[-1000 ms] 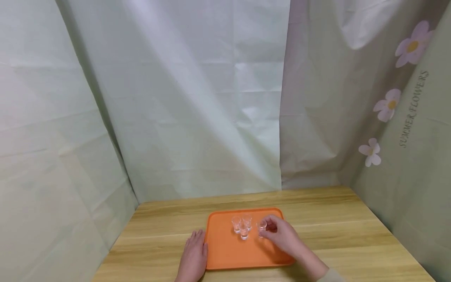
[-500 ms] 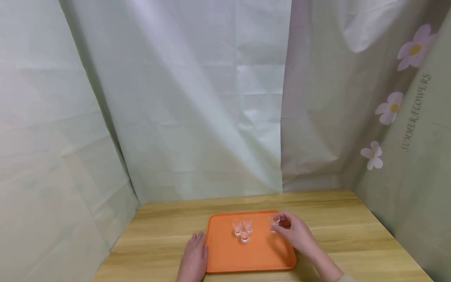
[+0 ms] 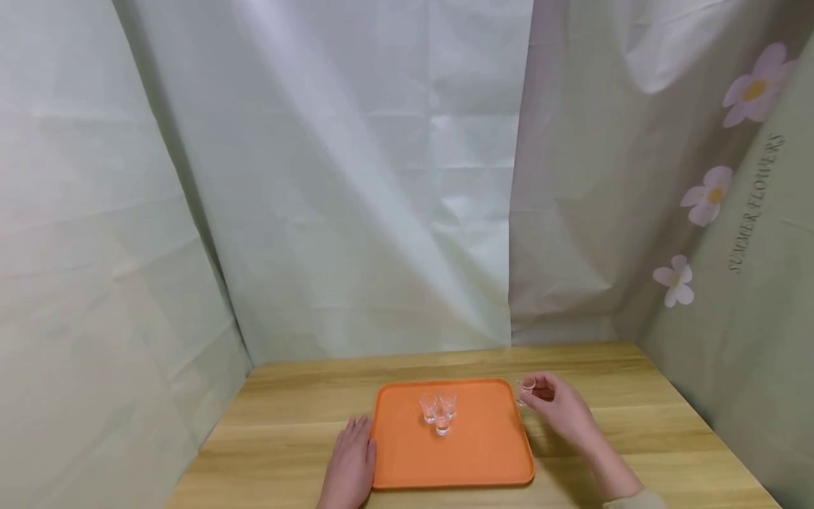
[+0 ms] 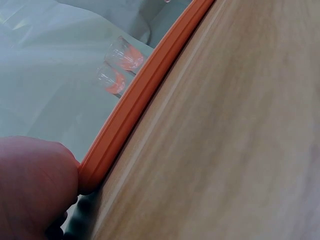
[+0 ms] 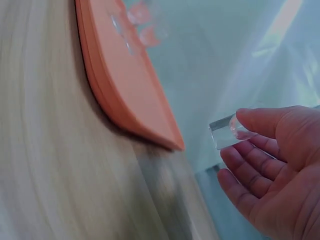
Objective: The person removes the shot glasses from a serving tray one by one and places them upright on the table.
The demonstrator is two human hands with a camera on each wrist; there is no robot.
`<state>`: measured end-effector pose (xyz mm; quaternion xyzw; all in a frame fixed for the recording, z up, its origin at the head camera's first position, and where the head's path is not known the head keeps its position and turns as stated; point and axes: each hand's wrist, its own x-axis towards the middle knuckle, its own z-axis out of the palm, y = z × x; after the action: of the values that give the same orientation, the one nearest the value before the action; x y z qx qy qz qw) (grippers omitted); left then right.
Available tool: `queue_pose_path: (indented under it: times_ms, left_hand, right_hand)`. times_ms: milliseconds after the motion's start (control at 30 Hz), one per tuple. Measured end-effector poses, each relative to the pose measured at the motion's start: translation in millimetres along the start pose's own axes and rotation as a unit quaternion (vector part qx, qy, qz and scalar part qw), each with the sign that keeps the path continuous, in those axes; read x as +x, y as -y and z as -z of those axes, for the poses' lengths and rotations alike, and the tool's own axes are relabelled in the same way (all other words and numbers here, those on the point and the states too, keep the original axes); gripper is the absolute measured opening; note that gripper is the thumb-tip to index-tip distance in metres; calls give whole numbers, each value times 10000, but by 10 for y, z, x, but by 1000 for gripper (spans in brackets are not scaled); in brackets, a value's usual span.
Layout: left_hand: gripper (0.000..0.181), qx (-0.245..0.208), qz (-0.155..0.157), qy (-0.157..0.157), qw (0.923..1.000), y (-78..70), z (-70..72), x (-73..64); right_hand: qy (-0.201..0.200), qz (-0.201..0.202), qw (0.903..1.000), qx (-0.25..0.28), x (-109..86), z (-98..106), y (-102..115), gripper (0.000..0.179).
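My right hand pinches a small clear shot glass between thumb and fingers, just past the far right corner of the orange tray. In the right wrist view this shot glass is held above the wooden surface, its base pointing away from the palm. Three similar shot glasses stand upright in a tight cluster on the tray: a left one, a right one and a front one. Flat along the tray's left edge rests my left hand, fingers extended forward.
The tray lies on a wood-grain table. Pale green sheeting hangs behind it and on both sides, with printed flowers and lettering on the right.
My right hand has carried the pinched shot glass rightward, from beside the cluster, across the tray and past its right rim. My left hand and the other three glasses have stayed put.
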<state>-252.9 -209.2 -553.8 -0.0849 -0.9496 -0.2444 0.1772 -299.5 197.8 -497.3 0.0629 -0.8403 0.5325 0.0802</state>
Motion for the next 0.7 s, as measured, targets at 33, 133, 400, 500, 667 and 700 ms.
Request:
queue_pose_path:
  times_ms: [33,133,400,500,667,700]
  left_hand:
    - [39,-14,10,7,10000,-5,1,3]
    - [40,1,-38,-18,10000,5,-12,15]
    - [40,8,-7,-20,10000,0,-14,44]
    - [41,-13,61,64,10000,2,-9,48]
    - [41,-2,65,43,10000,19,-17,24]
    - [41,-11,70,36,10000,20,-21,18]
  right_hand:
    - [-30,-11,10000,-50,6,29,-17,30]
    - [-41,-32,9999,-148,32,108,-82,30]
    - [12,-116,9993,-349,121,273,-305,38]
    - [-26,-204,9989,-428,146,311,-371,40]
    - [-92,-273,9977,-607,181,358,-436,38]
    - [-94,-262,9975,-646,186,367,-446,37]
